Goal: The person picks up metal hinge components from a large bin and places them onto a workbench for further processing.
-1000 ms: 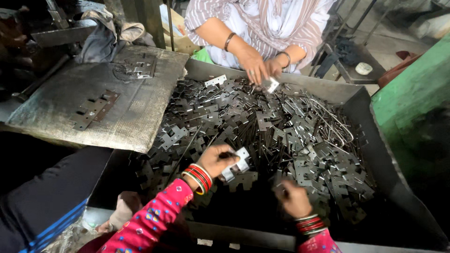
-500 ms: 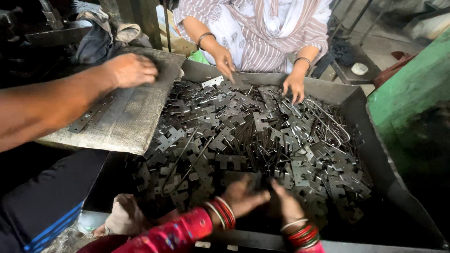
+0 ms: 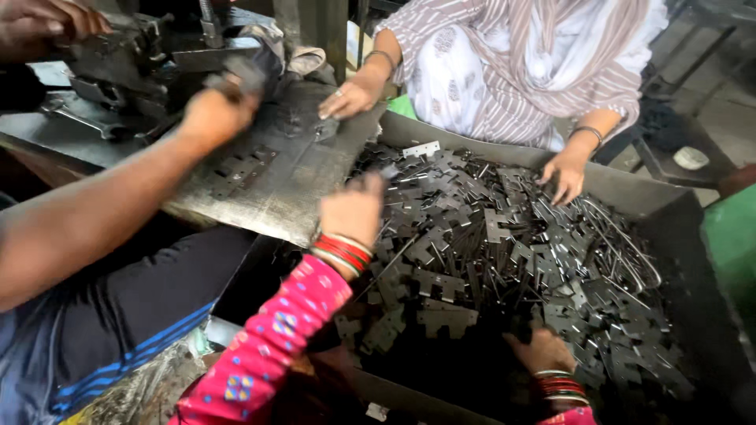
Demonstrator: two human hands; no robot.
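A large dark metal bin (image 3: 630,197) holds a heap of flat, notched stamped metal pieces (image 3: 488,236). My left hand (image 3: 354,208), pink sleeve and red bangles at the wrist, is raised over the bin's left side near the edge of a steel plate (image 3: 291,189). Its fingers are curled around what looks like a small metal piece, which is blurred. My right hand (image 3: 542,352) is low at the near side of the bin, with its fingers down among the pieces and partly hidden.
A person on the left reaches a bare arm across the plate, hand (image 3: 216,114) by a press machine (image 3: 134,55). Across the bin, a person in striped clothes has one hand (image 3: 346,98) on the plate and the other hand (image 3: 563,177) on the heap. Several pieces (image 3: 240,165) lie on the plate.
My left hand has risen from the near side of the bin up toward the plate's edge. My right hand stays low. The left person's hand moved toward the press.
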